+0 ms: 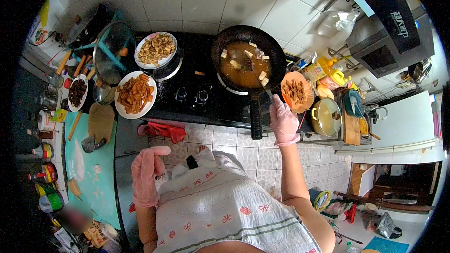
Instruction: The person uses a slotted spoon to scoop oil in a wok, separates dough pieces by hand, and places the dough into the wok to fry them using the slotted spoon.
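Observation:
My right hand (284, 119), in a pink glove, is wrapped round the handle of a metal spatula (268, 92). The spatula slants into a dark wok (274, 47), its head largely hidden by the brown bubbling liquid (234, 73). Several pale, browned pieces (236, 64) float there. The black wok handle (255, 117) points toward me, just left of that hand and apart from it. My left hand (147, 175), also gloved in pink, hangs beside my apron (211, 201). Its fingers are loosely bent, one sticks out sideways, and nothing shows in them.
Left of the wok are a plate of browned slices (156, 50), a plate of orange-brown pieces (136, 94) and a glass lid (112, 54). An orange dish (297, 92) and a lidded yellow pot (326, 116) stand right. Bottles (43, 151) line the left counter beside a green mat (89, 159).

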Demonstrator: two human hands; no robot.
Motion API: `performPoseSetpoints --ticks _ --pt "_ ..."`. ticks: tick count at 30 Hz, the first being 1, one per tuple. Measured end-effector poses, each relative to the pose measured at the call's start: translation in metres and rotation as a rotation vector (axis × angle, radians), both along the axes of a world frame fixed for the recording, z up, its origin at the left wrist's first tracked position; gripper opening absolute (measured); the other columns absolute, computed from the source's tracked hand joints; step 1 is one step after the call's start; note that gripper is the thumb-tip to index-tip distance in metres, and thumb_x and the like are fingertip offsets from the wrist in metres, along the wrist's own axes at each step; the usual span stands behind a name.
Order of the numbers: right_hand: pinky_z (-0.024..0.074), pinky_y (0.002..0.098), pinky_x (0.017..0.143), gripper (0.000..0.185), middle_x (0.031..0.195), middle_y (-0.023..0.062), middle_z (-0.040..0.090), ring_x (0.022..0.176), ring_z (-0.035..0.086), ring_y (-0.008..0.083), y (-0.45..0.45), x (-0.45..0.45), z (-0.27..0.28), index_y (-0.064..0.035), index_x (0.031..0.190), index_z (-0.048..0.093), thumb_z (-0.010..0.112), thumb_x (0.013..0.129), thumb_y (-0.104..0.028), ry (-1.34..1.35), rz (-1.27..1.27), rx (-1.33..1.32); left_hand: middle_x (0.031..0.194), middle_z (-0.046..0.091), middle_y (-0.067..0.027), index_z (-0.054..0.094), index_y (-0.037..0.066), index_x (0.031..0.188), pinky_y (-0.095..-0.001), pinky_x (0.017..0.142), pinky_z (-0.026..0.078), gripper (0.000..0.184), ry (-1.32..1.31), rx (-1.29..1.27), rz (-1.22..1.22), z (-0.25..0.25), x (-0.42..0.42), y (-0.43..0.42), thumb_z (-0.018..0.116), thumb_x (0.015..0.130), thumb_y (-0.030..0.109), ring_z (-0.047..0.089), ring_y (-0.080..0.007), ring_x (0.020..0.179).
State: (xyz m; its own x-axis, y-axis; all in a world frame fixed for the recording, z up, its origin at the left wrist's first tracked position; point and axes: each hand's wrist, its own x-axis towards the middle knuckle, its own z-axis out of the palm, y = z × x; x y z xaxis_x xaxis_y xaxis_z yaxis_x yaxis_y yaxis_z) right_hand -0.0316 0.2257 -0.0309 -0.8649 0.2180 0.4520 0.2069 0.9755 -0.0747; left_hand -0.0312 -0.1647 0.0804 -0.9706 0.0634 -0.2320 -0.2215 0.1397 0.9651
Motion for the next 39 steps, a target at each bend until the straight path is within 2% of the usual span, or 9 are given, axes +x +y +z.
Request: performPoseSetpoints --ticks 7,13,21,25,30,33,37,38,39 --pt "0.0521 0.0449 0.053 0.042 0.097 0.012 0.064 0.07 0.066 0.0336 0.026 -0.008 0.032 -0.0212 0.135 0.048 0.055 0.096 -0.031 0.056 -0.07 0.067 0.064 0.041 0.0038 0.07 0.004 0.097 -0.0257 0.057 0.029 0.042 0.071 0.034 -0.026 -0.004 -0.003 -0.001 0.042 0.104 0.035 0.036 -0.0082 0.06" --pt "0.0529 0.0458 0.061 0.038 0.104 0.0128 0.066 0.078 0.066 0.0353 0.059 -0.043 0.04 -0.0195 0.134 0.05 0.054 0.097 -0.027 -0.117 -0.193 0.101 0.064 0.043 0.0048 0.069 0.003 0.103 -0.0238 0.055 0.029 0.041 0.124 -0.017 -0.086 -0.005 -0.004 -0.003 0.041 0.104 0.032 0.036 -0.006 0.059" --pt "0.0536 0.0485 0.07 0.035 0.105 0.0154 0.068 0.086 0.067 0.0376 0.091 -0.036 0.015 -0.0197 0.128 0.057 0.053 0.096 -0.033 -0.096 -0.227 -0.064 0.066 0.043 0.0046 0.07 0.003 0.102 -0.0238 0.055 0.03 0.042 0.133 -0.054 -0.048 -0.004 0.0 -0.006 0.041 0.104 0.034 0.036 -0.0061 0.059" --pt "0.054 0.0424 0.074 0.034 0.104 0.0153 0.07 0.089 0.067 0.0373 0.091 -0.018 0.007 -0.0142 0.121 0.065 0.057 0.095 -0.034 -0.085 -0.272 -0.313 0.066 0.043 0.0046 0.069 0.003 0.103 -0.0233 0.056 0.03 0.041 0.12 -0.026 -0.04 -0.005 0.002 -0.003 0.04 0.104 0.032 0.036 -0.0057 0.059" --pt "0.0511 0.0312 0.078 0.033 0.094 0.0147 0.072 0.082 0.066 0.0174 0.097 -0.002 0.016 -0.0014 0.113 0.069 0.068 0.089 -0.023 -0.004 -0.264 -0.772 0.067 0.043 0.0047 0.069 0.002 0.105 -0.0226 0.057 0.029 0.04 0.116 -0.052 -0.077 -0.005 0.0 0.001 0.039 0.105 0.029 0.036 -0.0054 0.06" --pt "0.051 0.0303 0.078 0.033 0.09 0.011 0.072 0.08 0.064 0.0159 0.11 0.006 0.016 0.0003 0.113 0.069 0.068 0.089 -0.023 -0.054 -0.244 -0.862 0.067 0.043 0.0046 0.068 0.002 0.105 -0.0226 0.056 0.029 0.04 0.167 -0.044 -0.123 -0.008 -0.002 0.003 0.039 0.105 0.029 0.036 -0.0055 0.06" --pt "0.0449 0.0244 0.062 0.03 0.077 0.0035 0.065 0.066 0.055 0.0094 0.1 0.007 0.036 0.0048 0.105 0.07 0.066 0.09 -0.02 -0.119 -0.253 -1.139 0.067 0.043 0.0047 0.068 0.002 0.106 -0.0228 0.056 0.029 0.04 0.152 -0.025 -0.131 -0.011 -0.002 0.007 0.04 0.105 0.03 0.036 -0.0056 0.06" --pt "0.0344 0.0202 0.053 0.03 0.07 -0.0031 0.054 0.061 0.046 0.0046 0.094 0.006 0.038 0.0072 0.108 0.066 0.065 0.092 -0.018 -0.114 -0.282 -1.189 0.067 0.043 0.0048 0.068 0.002 0.106 -0.0229 0.056 0.029 0.04 0.202 -0.064 -0.149 -0.012 -0.002 0.007 0.04 0.105 0.03 0.036 -0.0056 0.06" --pt "0.0346 0.0203 0.053 0.031 0.07 -0.0031 0.054 0.061 0.046 0.0048 0.094 0.007 0.036 0.0072 0.109 0.066 0.065 0.092 -0.019 -0.097 -0.274 -1.251 0.067 0.043 0.0049 0.068 0.002 0.106 -0.023 0.056 0.029 0.04 0.253 -0.102 -0.165 -0.013 -0.002 0.007 0.04 0.105 0.03 0.036 -0.0055 0.06"
